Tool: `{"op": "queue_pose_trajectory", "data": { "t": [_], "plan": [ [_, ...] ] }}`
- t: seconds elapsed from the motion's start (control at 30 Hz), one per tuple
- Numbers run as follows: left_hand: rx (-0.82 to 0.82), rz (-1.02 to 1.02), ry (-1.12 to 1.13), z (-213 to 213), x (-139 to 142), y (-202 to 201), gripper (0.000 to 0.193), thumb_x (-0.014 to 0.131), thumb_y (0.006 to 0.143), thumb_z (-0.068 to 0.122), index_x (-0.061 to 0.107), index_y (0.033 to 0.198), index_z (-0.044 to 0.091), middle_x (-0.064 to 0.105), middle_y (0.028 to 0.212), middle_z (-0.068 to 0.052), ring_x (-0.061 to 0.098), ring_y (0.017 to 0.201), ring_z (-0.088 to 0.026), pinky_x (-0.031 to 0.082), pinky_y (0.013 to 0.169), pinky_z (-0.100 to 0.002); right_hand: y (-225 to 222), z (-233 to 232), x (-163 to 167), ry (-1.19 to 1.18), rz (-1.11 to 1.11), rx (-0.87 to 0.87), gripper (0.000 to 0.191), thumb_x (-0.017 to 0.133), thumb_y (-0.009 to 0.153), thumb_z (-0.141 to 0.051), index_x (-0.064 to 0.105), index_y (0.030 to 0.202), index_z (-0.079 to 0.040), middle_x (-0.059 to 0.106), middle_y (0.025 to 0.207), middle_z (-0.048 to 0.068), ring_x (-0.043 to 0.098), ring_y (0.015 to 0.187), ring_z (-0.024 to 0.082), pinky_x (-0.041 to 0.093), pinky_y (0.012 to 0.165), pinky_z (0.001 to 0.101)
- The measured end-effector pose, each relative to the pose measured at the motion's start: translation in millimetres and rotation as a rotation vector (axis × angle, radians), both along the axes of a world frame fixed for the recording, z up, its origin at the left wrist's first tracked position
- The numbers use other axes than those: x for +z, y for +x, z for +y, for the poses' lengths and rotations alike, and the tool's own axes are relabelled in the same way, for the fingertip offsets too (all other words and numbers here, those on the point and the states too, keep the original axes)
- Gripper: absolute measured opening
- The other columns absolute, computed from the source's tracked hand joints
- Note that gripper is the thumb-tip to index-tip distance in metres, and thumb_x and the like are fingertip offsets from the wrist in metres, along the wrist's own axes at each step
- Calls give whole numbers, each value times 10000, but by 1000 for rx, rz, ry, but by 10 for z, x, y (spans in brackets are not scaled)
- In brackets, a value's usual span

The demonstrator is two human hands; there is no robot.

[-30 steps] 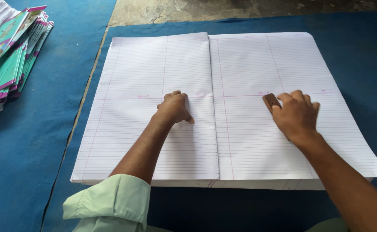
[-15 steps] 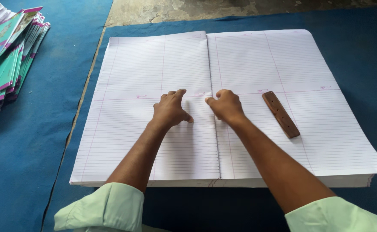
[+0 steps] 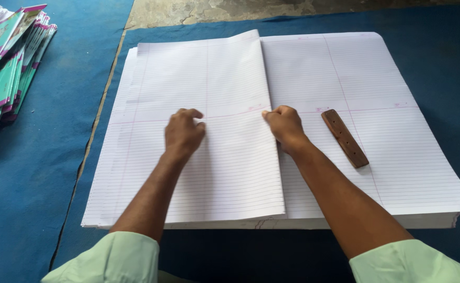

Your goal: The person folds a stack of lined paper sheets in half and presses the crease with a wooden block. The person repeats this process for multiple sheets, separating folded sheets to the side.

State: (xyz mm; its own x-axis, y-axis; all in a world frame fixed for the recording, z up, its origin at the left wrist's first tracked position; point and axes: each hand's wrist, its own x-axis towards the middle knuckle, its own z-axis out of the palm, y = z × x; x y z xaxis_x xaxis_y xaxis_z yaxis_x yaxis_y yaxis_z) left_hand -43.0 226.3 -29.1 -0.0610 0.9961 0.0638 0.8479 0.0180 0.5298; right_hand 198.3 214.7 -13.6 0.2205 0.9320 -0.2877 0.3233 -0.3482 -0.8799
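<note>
A thick stack of large ruled white sheets [image 3: 398,173] lies on a blue mat. Over its left half lies a folded top sheet [image 3: 219,78], its free edge running down the middle. My left hand [image 3: 184,133] presses on this sheet near the pink cross line, fingers curled under and holding nothing. My right hand [image 3: 285,126] is at the sheet's free edge, fingertips pinching it. A flat brown wooden stick [image 3: 345,138] with small holes lies loose on the right half, just right of my right hand.
A pile of teal and pink booklet covers [image 3: 7,68] sits at the far left on the blue mat [image 3: 46,173]. Bare stone floor [image 3: 230,10] shows beyond the mat's far edge.
My right hand has let go of the wooden stick, left it on the right half and moved left to the middle edge. My left hand slid slightly left.
</note>
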Motion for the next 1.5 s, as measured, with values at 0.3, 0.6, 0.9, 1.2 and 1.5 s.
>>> {"op": "queue_pose_trajectory", "data": {
  "t": [0.3, 0.6, 0.9, 1.2, 1.5],
  "plan": [
    [391, 195, -216, -77, 163, -424, 467, 790, 847, 372, 675, 1112, 6, 510, 1312, -264, 446, 1247, -392, 480, 949, -575, 525, -200, 285, -5, -72, -80, 249, 583, 968, -259, 624, 1002, -16, 675, 876, 140, 658, 788, 191, 562, 710, 352],
    [346, -38, -235, -65, 10, -462, 140, 705, 842, 146, 666, 776, 29, 708, 783, -159, 691, 751, -275, 585, 736, -445, 966, -293, 369, 61, -34, -178, 236, 613, 954, -239, 608, 985, -5, 673, 903, 156, 649, 829, 194, 550, 718, 330],
    [280, -113, -178, -59, -53, -319, 54, 751, 795, 78, 725, 762, 45, 740, 786, -128, 713, 752, -233, 582, 751, -381, 864, -342, 586, 111, 80, 25, 358, 637, 868, -355, 587, 1060, -57, 685, 954, 174, 680, 908, 268, 562, 810, 409],
    [303, -353, -224, -151, 108, -509, 167, 677, 866, 57, 752, 1010, 23, 742, 905, -120, 698, 732, -177, 585, 680, -314, 192, -408, 494, 178, -274, 166, 482, 529, 954, -508, 608, 1128, -65, 647, 1146, 187, 631, 1088, 308, 519, 914, 473],
    [286, -596, -267, -174, 191, -673, 166, 639, 874, -12, 738, 1003, -48, 722, 823, -138, 661, 680, -153, 555, 563, -262, 57, -397, 173, 353, -383, 282, 535, 686, 808, -325, 555, 1281, -112, 549, 1381, 139, 602, 1228, 323, 562, 966, 465]
  ]
}}
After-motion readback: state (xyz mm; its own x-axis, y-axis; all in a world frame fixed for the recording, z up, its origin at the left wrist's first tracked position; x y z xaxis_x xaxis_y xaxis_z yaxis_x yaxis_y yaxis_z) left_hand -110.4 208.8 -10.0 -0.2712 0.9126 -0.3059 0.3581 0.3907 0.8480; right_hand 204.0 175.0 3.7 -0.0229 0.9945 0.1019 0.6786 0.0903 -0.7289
